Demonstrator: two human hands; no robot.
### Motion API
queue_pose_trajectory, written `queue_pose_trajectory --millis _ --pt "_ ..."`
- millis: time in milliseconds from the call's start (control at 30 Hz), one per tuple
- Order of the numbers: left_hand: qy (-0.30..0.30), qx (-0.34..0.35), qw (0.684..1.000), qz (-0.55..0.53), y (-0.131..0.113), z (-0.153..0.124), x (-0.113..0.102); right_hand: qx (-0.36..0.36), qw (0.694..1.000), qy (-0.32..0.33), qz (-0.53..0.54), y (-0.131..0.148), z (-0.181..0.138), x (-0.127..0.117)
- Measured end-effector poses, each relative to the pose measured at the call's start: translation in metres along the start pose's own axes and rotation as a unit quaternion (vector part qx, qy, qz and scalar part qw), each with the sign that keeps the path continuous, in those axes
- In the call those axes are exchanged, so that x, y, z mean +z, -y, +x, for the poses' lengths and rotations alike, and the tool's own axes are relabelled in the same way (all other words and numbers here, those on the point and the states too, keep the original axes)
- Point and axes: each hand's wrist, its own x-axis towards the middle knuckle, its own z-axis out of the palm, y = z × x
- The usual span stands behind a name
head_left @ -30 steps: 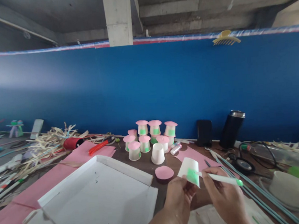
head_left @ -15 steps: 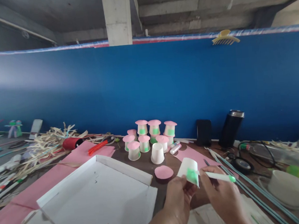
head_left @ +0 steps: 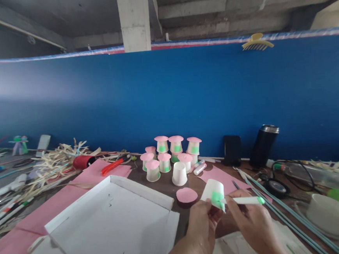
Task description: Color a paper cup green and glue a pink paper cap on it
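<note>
My left hand (head_left: 202, 220) grips a white paper cup (head_left: 210, 187), tilted, with a green coloured patch on its side. Between the fingers of my right hand (head_left: 251, 218) is a white marker (head_left: 245, 201) with a green end, its tip at the cup's green patch. A pink paper disc (head_left: 186, 195) lies just behind my left hand. Beyond it stands a plain white cup (head_left: 179, 174), upside down. Several more upturned cups with green patches and pink paper tops (head_left: 152, 165) stand at the back, some of them stacked.
A white box lid (head_left: 112, 225) lies at left on pink paper (head_left: 24, 224). Behind it are a red spool (head_left: 82, 162) and shredded strips (head_left: 63, 159). At right stand a black phone (head_left: 232, 149), a black flask (head_left: 264, 145), blue-grey rods (head_left: 293, 213) and a white bowl (head_left: 333, 212).
The marker has swung to a more level angle against the cup, and the green patch looks altered near its tip. Both hands keep their hold; the view has shifted slightly.
</note>
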Motion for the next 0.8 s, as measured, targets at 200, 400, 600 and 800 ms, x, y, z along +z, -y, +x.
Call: queue_pose_trajectory --millis 200,400,600,800 --pt "-0.004 0.003 1.000 -0.001 -0.0014 -0.0004 0.0008 -0.019 1.000 -0.021 0.000 -0.0002 -0.0002 0.0000" --pt "0.001 0.002 1.000 0.001 -0.0009 0.0000 0.0000 0.006 0.999 -0.031 -0.006 -0.0010 -0.0004 0.0001" --pt "-0.008 0.004 1.000 -0.001 -0.0026 0.0001 0.0016 -0.020 0.999 -0.028 0.023 -0.0038 -0.0019 0.0033" --pt "0.001 0.005 1.000 -0.003 -0.0027 -0.0005 0.0010 -0.001 0.999 -0.053 -0.014 -0.0037 -0.0005 0.0017"
